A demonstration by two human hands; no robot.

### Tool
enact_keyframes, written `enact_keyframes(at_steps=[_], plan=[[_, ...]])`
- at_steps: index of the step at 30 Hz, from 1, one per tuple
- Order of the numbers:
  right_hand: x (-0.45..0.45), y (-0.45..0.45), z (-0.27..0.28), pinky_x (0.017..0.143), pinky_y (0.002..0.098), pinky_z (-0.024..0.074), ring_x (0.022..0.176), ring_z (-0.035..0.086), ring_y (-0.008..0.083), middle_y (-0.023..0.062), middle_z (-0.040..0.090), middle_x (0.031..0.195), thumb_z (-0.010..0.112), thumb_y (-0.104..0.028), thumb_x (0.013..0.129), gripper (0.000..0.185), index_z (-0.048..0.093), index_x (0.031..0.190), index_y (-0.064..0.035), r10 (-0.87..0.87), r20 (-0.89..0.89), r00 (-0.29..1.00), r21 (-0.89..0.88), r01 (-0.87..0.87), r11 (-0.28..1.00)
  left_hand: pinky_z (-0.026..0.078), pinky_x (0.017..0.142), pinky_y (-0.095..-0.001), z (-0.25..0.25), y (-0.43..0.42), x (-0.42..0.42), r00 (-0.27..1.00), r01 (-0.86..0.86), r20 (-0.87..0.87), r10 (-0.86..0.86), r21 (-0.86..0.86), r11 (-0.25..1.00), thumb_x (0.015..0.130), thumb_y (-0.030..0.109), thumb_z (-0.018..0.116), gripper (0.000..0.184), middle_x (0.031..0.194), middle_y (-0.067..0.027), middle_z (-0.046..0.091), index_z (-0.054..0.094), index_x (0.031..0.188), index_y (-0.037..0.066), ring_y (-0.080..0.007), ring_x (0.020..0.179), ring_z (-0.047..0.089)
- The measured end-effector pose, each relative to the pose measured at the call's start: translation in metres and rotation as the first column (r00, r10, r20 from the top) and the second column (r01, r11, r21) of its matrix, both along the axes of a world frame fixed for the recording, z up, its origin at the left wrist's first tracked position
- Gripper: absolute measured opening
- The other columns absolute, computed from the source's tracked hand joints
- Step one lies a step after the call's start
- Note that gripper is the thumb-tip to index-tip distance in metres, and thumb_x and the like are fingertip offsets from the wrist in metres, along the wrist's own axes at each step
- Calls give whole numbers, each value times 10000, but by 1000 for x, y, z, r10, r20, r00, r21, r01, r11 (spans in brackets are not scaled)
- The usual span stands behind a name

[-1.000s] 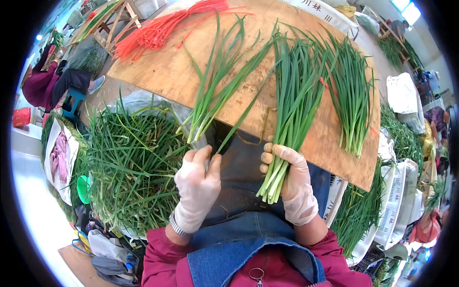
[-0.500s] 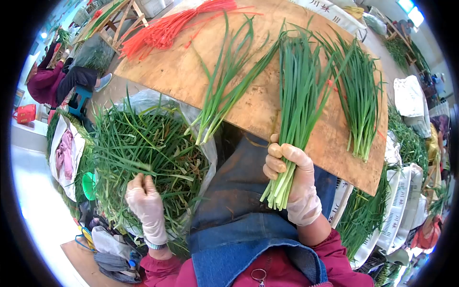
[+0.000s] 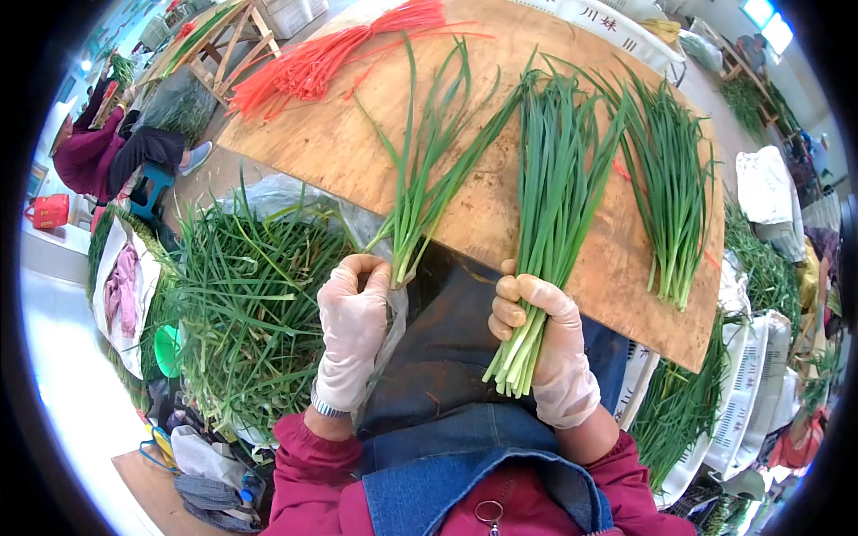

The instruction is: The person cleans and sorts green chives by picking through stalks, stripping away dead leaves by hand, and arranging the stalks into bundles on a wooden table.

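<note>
My right hand [image 3: 550,344], in a thin whitish glove, is wrapped round a thick bunch of garlic chives [image 3: 559,188], pale stem ends down and leaf tips over the wooden board. My left hand [image 3: 353,308], gloved too, has its fingers closed at the stem ends of a small loose bunch of garlic chives [image 3: 424,179]; its fingertips are partly hidden. Those leaves lie fanned out on the board. Another bunch of garlic chives [image 3: 670,188] lies on the board to the right.
Red ties [image 3: 313,67] lie in a pile at the back of the wooden board [image 3: 295,152]. A large heap of loose greens [image 3: 259,304] fills a plastic-lined container at left. White crates [image 3: 751,393] stand at right. Another person [image 3: 98,161] sits at far left.
My left hand has moved right and up from the heap of greens to the small bunch, whose stem ends now sit closer together. My right hand stays almost still with its bunch.
</note>
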State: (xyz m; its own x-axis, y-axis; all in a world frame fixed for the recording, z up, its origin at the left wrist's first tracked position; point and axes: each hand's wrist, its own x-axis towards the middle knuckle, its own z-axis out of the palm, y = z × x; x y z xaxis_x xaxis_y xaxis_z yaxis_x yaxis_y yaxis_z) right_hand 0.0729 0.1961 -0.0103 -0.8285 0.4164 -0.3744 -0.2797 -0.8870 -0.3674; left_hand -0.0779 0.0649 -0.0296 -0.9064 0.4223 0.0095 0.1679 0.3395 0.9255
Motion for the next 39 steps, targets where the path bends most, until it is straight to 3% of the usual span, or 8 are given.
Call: enact_keyframes(at_steps=[5,9,13,15,20,23,28,39], plan=[[-5,-1,3,518,290,422,576,534,153,65,563,736,648,-69,750,309,535,1030,-7,-16,23,1000,-10,16,1000,416,587,-203,7,11,-8,995,83,-40,-91,-161,983,842,64,591,115,709,-34,607,625,892,-33,-84,662,531],[-7,-1,6,500,288,424,564,545,156,69,573,724,650,-41,743,262,554,984,-6,-34,72,997,26,32,999,436,599,-236,9,13,0,958,-3,283,-52,191,982,850,130,588,211,719,-56,618,616,943,-57,-120,658,554],[-9,-1,5,502,287,431,564,543,150,71,574,731,651,-51,749,257,551,980,-3,-42,78,996,33,40,999,456,637,-257,13,20,4,996,0,-89,-15,-165,986,856,175,600,252,743,-94,642,617,949,-59,-137,676,573],[-10,-3,4,507,285,437,567,545,148,72,573,731,652,-53,750,257,550,980,0,-45,83,996,38,41,998,455,649,-263,3,21,-1,995,93,1,-95,-230,969,846,172,605,244,772,-99,644,625,918,-60,-136,698,572],[-9,-1,2,514,284,455,576,562,153,82,586,743,652,-55,755,241,557,968,7,-53,99,994,34,50,998,269,451,-171,29,18,6,898,-17,431,-87,232,973,828,112,582,151,645,-25,571,626,856,-31,-28,491,393],[-9,-2,5,514,278,464,584,577,157,94,601,751,657,-61,758,226,571,951,19,-56,115,992,58,50,997,282,461,-164,45,8,16,796,6,547,-259,422,907,829,59,578,114,655,-19,567,627,888,-26,-14,514,392],[-11,-2,10,520,266,482,585,589,163,97,616,717,663,-79,762,201,603,904,50,-38,179,983,79,24,997,308,488,-144,49,5,31,753,124,543,-373,439,890,820,51,599,130,709,-13,589,615,934,-9,-18,542,431],[-1,-4,-5,546,268,499,587,593,163,83,622,710,677,-92,754,180,616,887,13,-111,203,973,128,86,988,479,774,-225,48,17,58,687,262,561,-462,402,878,795,-57,589,301,925,-67,631,545,1090,-25,-97,814,590]])
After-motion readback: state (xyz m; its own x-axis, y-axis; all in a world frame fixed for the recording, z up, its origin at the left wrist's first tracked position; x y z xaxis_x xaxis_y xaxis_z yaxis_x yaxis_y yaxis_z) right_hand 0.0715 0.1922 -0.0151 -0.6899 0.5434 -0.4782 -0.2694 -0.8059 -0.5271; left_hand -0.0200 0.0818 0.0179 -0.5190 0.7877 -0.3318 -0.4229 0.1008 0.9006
